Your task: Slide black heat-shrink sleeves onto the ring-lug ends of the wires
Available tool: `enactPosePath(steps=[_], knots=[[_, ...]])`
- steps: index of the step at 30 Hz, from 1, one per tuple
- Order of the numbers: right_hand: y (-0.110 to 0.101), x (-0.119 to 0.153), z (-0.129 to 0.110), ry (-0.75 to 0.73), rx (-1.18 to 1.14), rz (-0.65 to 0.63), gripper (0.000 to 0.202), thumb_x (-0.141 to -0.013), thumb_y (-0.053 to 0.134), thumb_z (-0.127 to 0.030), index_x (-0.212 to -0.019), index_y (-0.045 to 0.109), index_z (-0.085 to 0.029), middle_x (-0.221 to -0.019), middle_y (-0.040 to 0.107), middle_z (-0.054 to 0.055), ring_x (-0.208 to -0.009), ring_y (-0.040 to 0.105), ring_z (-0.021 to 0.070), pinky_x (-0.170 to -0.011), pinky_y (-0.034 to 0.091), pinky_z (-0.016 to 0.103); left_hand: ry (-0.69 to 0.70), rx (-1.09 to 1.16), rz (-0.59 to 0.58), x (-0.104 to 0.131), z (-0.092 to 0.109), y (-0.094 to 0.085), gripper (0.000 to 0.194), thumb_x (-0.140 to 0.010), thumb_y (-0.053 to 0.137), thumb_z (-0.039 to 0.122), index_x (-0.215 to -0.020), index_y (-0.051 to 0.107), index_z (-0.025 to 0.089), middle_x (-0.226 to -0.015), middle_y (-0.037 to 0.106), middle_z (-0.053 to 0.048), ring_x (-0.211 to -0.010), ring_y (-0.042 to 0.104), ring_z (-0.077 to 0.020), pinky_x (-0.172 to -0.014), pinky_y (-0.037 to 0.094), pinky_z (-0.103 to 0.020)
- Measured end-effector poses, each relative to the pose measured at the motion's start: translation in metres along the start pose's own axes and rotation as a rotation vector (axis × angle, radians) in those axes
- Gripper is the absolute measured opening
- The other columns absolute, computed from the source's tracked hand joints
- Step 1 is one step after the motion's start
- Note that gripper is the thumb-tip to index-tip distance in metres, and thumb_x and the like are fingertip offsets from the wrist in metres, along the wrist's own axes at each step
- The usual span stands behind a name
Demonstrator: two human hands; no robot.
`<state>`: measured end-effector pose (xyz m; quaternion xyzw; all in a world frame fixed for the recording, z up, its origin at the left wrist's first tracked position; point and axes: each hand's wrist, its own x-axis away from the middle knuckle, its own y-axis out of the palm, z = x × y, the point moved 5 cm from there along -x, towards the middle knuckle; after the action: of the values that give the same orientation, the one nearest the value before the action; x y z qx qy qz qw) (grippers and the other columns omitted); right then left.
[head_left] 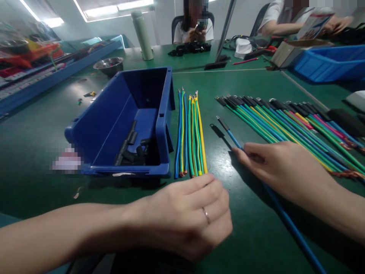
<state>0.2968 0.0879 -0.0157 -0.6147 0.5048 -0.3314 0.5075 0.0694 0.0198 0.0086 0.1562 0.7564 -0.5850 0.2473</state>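
Note:
My right hand [281,167] pinches a blue wire [291,224], whose lower end runs past the bottom of the view. A black sleeve [223,123] and a small metal lug sit at its far tip. My left hand [188,213], wearing a ring, is closed with fingers curled under; whatever it may hold is hidden. Just beyond its knuckles lies a small row of yellow, green and blue wires [196,133] with bare copper near ends. To the right is a wider row of coloured wires [273,121], many with black sleeves at their far ends.
A dark blue bin [125,170] with black sleeve pieces [137,155] inside stands at left. Behind it are a metal bowl [110,66] and a pale green bottle [142,36]. A lighter blue bin [322,72] stands at far right. Two people sit across the green table [196,78].

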Motion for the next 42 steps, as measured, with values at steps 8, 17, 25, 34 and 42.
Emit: enactPosePath(steps=[8,17,25,34,42], knots=[[0.000,-0.007,0.004,-0.043,-0.028,-0.117,0.065,-0.108,0.035,-0.078,-0.064,0.049,-0.033,-0.052,0.054,0.003,-0.047,0.045,0.0203,-0.053,0.026,0.038,-0.202,0.221,-0.140,0.004,-0.012,0.014,0.028,-0.105,0.054,0.009,-0.118,0.079,0.005,-0.131,0.085,-0.019,-0.130,0.081,-0.0297,-0.122,0.065,-0.037],[-0.009,0.004,0.012,-0.144,-0.270,-0.423,0.060,-0.111,0.056,-0.071,-0.068,0.058,-0.030,-0.053,0.057,0.001,-0.048,0.044,0.0174,-0.047,0.027,0.035,-0.217,0.109,-0.061,0.001,-0.007,0.011,0.034,-0.114,0.047,0.003,-0.110,0.081,0.004,-0.111,0.087,-0.017,-0.109,0.085,-0.0269,-0.110,0.072,-0.038],[0.000,-0.001,0.016,-0.039,-0.109,-0.149,0.059,-0.114,0.045,-0.070,-0.070,0.047,-0.031,-0.054,0.047,-0.002,-0.049,0.035,0.0173,-0.054,0.022,0.036,-0.232,0.069,-0.055,-0.002,-0.009,0.010,0.040,-0.120,0.045,0.005,-0.106,0.082,0.008,-0.107,0.087,-0.013,-0.105,0.087,-0.0246,-0.102,0.074,-0.035],[0.004,0.012,0.027,0.027,-0.174,-0.365,0.059,-0.113,0.053,-0.065,-0.066,0.056,-0.030,-0.053,0.058,0.001,-0.041,0.049,0.0164,-0.051,0.029,0.036,-0.244,0.067,-0.050,-0.001,-0.007,0.013,0.042,-0.122,0.041,0.009,-0.109,0.081,0.008,-0.109,0.088,-0.012,-0.105,0.086,-0.0234,-0.104,0.072,-0.034],[-0.005,0.005,0.029,0.131,0.015,-0.108,0.036,-0.111,0.049,-0.056,-0.093,0.064,-0.028,-0.066,0.065,0.005,-0.058,0.057,0.0239,-0.061,0.027,0.038,-0.267,0.064,-0.085,-0.001,-0.008,0.013,0.043,-0.124,0.039,0.012,-0.113,0.081,0.010,-0.116,0.088,-0.012,-0.113,0.085,-0.0239,-0.109,0.069,-0.033]])
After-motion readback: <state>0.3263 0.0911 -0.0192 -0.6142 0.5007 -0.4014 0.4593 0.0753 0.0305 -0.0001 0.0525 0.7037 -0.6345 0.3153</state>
